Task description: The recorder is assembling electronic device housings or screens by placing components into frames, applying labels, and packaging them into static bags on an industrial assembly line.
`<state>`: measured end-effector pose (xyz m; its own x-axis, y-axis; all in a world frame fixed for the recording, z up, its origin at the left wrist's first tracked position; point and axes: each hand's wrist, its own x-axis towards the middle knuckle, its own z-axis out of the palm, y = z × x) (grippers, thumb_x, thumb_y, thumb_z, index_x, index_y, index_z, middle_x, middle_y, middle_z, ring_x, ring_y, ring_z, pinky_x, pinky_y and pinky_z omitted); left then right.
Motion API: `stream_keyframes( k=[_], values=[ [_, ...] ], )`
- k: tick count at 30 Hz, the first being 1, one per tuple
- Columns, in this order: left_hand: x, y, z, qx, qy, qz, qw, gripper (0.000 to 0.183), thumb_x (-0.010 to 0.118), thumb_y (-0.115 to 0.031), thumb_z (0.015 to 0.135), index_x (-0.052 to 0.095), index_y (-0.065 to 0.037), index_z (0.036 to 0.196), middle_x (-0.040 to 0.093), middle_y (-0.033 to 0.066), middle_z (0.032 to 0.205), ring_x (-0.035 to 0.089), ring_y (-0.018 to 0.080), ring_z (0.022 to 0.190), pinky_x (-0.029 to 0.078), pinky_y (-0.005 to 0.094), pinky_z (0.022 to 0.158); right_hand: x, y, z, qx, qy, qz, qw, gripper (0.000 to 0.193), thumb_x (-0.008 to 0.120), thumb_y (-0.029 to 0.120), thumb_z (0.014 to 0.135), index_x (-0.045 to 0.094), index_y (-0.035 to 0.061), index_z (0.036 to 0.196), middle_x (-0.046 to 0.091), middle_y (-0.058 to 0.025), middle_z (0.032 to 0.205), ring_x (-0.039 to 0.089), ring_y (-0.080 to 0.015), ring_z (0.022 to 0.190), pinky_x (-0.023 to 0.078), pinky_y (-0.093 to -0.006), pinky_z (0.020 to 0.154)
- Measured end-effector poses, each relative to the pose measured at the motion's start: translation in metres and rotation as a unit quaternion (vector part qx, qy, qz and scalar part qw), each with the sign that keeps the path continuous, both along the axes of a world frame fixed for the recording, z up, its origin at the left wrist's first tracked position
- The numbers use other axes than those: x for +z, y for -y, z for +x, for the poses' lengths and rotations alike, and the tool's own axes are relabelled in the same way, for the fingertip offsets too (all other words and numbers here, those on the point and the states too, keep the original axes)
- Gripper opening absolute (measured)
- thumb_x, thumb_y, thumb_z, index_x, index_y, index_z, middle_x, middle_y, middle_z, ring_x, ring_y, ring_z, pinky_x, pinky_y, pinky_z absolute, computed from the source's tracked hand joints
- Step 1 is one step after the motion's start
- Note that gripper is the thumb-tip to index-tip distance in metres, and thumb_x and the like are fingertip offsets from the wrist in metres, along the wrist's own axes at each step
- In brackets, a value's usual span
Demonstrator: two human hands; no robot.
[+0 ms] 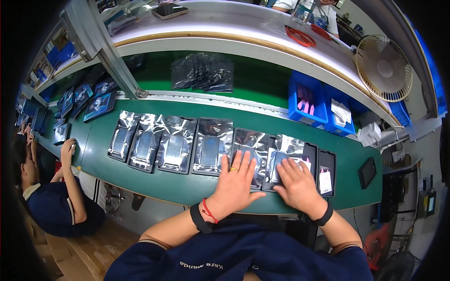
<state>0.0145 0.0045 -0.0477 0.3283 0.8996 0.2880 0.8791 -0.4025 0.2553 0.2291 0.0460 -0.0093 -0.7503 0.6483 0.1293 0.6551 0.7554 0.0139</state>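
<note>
A row of black trays, most with a shiny anti-static bag laid in them, runs across the green bench. My left hand (234, 185) lies open with fingers spread on a bagged flat dark item (254, 139) in its tray. On the bag to its right (288, 144), my right hand (298, 184) rests flat, also open; that bag sits askew over its tray. Part of each bag is hidden under my fingers. The end tray (326, 158) has no bag and holds a white label card (325, 181) and something pink. Further bagged trays (176, 146) lie to the left.
Blue bins (307, 96) with pink and white pieces stand at the back right. Empty silvery bags (201, 72) are piled under the shelf (225, 40). A loose black tray (367, 172) lies far right, a fan (384, 68) above it. A co-worker (58, 199) sits left near dark boxes (100, 107).
</note>
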Motion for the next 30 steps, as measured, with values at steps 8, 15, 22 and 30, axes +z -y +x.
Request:
stream_keyframes(
  k=[8,15,22,30],
  values=[
    [-0.003,0.009,-0.033,0.057,-0.042,-0.054,0.996,0.091,0.059,-0.063,0.073,0.038,-0.001,0.136,0.031,0.0206,0.144,0.027,0.0359,0.135,0.019,0.0647,0.102,-0.011,0.007,-0.041,0.057,-0.001,-0.027,0.998,0.068,0.068,0.036,0.073,0.051,-0.0118,0.119,0.051,-0.0313,0.121,0.047,-0.0436,0.118,0.031,-0.0502,0.104],
    [0.011,0.009,-0.118,0.082,-0.089,-0.108,0.987,0.088,0.059,-0.061,0.075,0.037,-0.004,0.137,0.030,0.0201,0.145,0.024,0.0375,0.136,0.020,0.0626,0.104,-0.011,-0.010,-0.125,0.097,-0.050,-0.041,0.993,0.065,0.069,0.038,0.073,0.054,-0.0081,0.117,0.052,-0.0306,0.120,0.048,-0.0433,0.116,0.034,-0.0491,0.101],
    [0.074,-0.059,-0.197,0.069,0.017,-0.113,0.991,0.053,0.068,-0.025,0.076,0.054,-0.001,0.121,0.047,0.0249,0.130,0.045,0.0407,0.120,0.036,0.0431,0.101,0.053,-0.094,-0.180,0.094,-0.140,-0.097,0.981,0.036,0.071,0.032,0.072,0.064,0.0008,0.090,0.062,-0.0194,0.093,0.059,-0.0356,0.090,0.047,-0.0451,0.077],
    [0.018,-0.226,-0.239,0.193,-0.076,-0.106,0.972,0.077,0.060,-0.016,0.068,0.032,0.000,0.138,0.035,0.0252,0.140,0.037,0.0347,0.130,0.031,0.0358,0.107,0.062,-0.209,-0.252,-0.047,-0.050,-0.104,0.992,0.037,0.069,0.030,0.075,0.067,0.0010,0.098,0.066,-0.0199,0.095,0.062,-0.0342,0.093,0.049,-0.0402,0.084]
  ],
)
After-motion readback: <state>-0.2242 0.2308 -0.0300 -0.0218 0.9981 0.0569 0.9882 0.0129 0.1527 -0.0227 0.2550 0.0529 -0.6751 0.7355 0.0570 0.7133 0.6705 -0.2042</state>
